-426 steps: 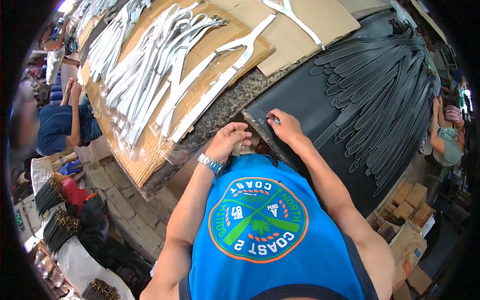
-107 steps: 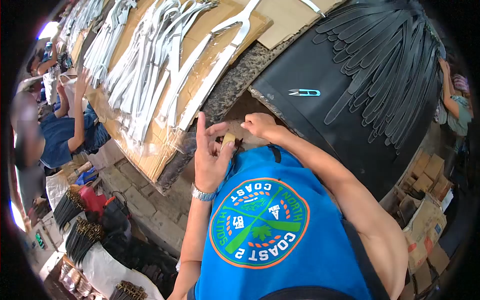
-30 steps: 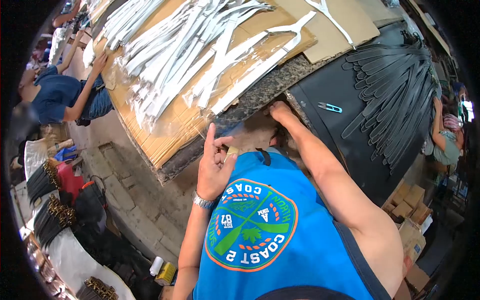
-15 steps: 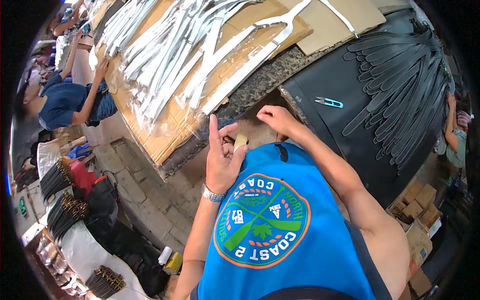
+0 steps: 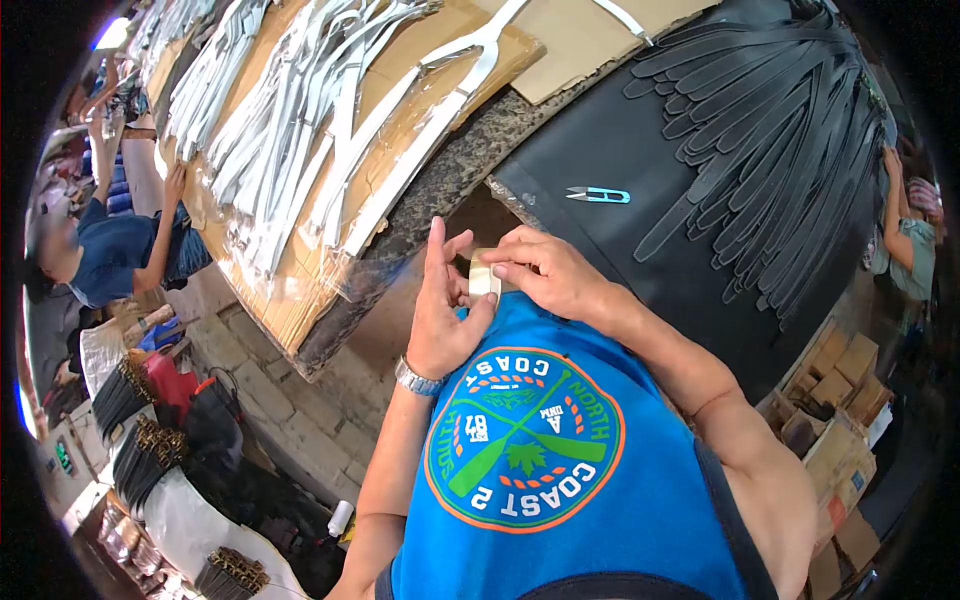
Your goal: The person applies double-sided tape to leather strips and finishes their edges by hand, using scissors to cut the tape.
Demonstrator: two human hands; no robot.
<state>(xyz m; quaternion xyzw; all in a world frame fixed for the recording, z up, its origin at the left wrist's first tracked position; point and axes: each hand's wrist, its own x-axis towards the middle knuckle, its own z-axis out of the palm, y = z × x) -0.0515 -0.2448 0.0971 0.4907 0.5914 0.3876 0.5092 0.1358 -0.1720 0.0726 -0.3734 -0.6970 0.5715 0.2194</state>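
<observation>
Between the thumb and fingers of my left hand (image 5: 447,325) is a small cream roll (image 5: 484,284), which looks like tape. Its index finger points up, apart from the rest. My right hand (image 5: 556,272) meets the roll from the right, with thumb and fingers pinched at its upper edge; the fingertips are partly hidden. Both hands are in front of my blue vest, near the corner between two tables. Thread snips (image 5: 600,195) with a light-blue handle lie on the black surface beyond my right hand.
White elastic straps (image 5: 285,130) with clips cover the cardboard-topped table (image 5: 285,320). Black straps (image 5: 760,150) fan out on the right. Another person (image 5: 120,245) works at the left, and another person's arm (image 5: 895,210) shows at far right. Cardboard boxes (image 5: 840,470) stand lower right.
My right hand has moved left and down to the roll and now touches it. My left hand still holds the roll. The view has shifted, so the tables sit further left.
</observation>
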